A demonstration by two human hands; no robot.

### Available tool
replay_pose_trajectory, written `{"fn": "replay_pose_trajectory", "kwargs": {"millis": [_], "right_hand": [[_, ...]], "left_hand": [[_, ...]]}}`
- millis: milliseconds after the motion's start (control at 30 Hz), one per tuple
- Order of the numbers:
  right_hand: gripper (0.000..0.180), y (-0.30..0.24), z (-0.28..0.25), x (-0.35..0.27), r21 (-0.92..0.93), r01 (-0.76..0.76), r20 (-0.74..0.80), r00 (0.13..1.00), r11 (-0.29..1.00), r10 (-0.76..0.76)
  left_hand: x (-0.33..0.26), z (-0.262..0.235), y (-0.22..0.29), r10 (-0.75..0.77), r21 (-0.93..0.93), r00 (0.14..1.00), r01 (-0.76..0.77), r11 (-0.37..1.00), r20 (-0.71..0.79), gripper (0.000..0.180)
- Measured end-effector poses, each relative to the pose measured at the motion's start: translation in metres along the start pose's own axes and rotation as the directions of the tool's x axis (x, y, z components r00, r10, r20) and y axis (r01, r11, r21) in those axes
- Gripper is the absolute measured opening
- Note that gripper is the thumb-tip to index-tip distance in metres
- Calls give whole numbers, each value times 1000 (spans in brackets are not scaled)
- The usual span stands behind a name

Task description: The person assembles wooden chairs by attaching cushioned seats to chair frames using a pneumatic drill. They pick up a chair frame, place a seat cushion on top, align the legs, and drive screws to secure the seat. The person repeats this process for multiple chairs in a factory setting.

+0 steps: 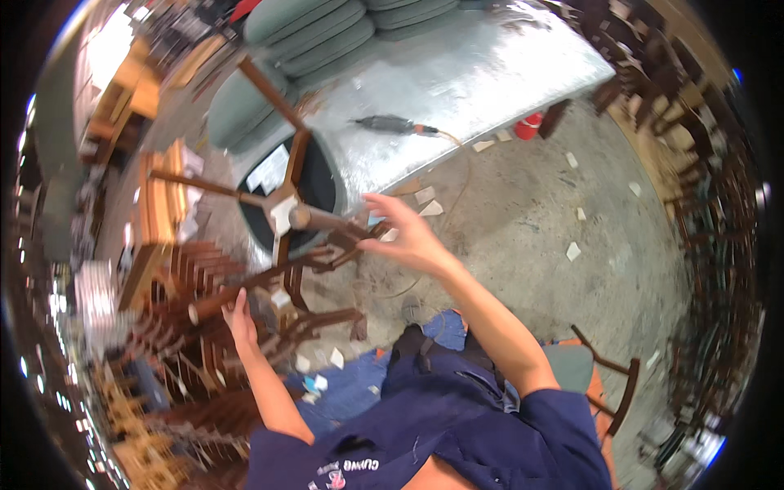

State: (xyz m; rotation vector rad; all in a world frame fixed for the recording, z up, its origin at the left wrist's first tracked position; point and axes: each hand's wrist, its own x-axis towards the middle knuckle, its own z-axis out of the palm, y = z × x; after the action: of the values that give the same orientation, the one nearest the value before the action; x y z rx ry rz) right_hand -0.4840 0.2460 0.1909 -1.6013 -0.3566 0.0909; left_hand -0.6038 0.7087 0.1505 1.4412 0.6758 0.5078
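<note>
An upturned wooden chair (287, 184) with a dark round seat rests at the near left corner of the metal-topped table, its brown legs pointing up and outward. My left hand (241, 321) is closed on a chair leg near its pale cut end, with the thumb stretched along the wood. At the chair's right side, my right hand (412, 237) is held with thumb and fingers apart around a wooden part; whether it touches the wood cannot be told. A dark handheld power tool (388, 124) with an orange cord lies on the tabletop, beyond my right hand.
Grey-green seat cushions (314, 37) are stacked at the back of the metal-topped table (490, 73). Beneath its edge stands a red bucket (528, 126). Many wooden frames (200, 278) crowd the left, and chairs (694, 188) line the right. Paper scraps (573, 251) litter the concrete floor.
</note>
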Motion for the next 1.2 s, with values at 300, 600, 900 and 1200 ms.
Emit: {"fn": "replay_pose_trajectory", "kwargs": {"millis": [300, 600, 900, 1200], "right_hand": [[31, 11, 81, 98, 153, 68, -471, 882, 986, 12], [34, -193, -65, -124, -233, -123, -834, 536, 965, -133], [26, -225, -30, -493, -152, -66, -863, -478, 986, -165], [25, -130, -36, -765, 12, -191, -396, -902, 982, -171]], "left_hand": [[-27, 14, 10, 280, 73, 862, -340, 937, 423, 18], [-176, 130, 154, 221, -275, 429, 67, 959, 876, 19], [-398, 298, 104, 17, 36, -364, 140, 990, 931, 21], [-699, 332, -49, -315, 237, -714, -210, 948, 625, 30]]}}
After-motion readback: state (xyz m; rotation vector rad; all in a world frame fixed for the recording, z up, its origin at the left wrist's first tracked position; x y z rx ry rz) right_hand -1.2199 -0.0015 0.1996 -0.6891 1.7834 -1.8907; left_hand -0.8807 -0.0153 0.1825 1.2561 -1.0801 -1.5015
